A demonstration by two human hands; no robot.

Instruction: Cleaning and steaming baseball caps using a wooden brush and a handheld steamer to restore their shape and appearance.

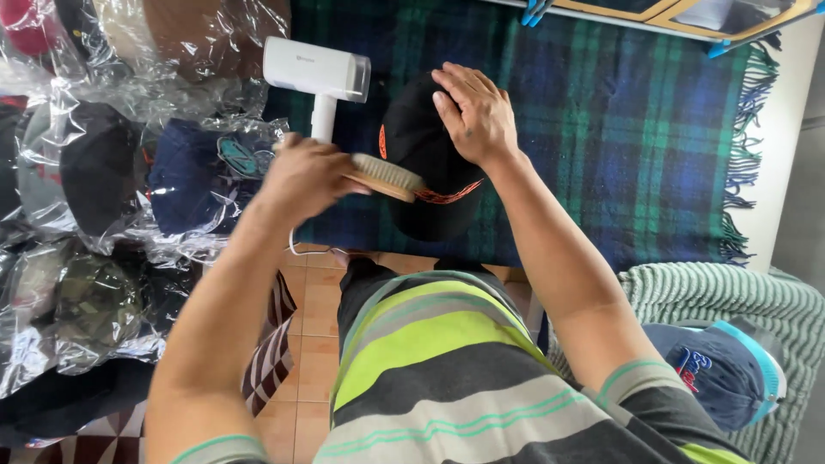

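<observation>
A black cap (421, 146) with orange stitching lies on a green and blue plaid blanket (619, 137). My right hand (473, 112) rests flat on the cap's crown, fingers spread. My left hand (305, 176) grips a wooden brush (387, 176), its bristles against the cap's left side. The left hand is blurred.
A white handheld steamer (318, 73) stands on the blanket just left of the cap. Several caps in clear plastic bags (103, 172) are piled at the left. At the lower right a blue cap (722, 369) lies on a green striped cushion (730, 292). Tiled floor shows below.
</observation>
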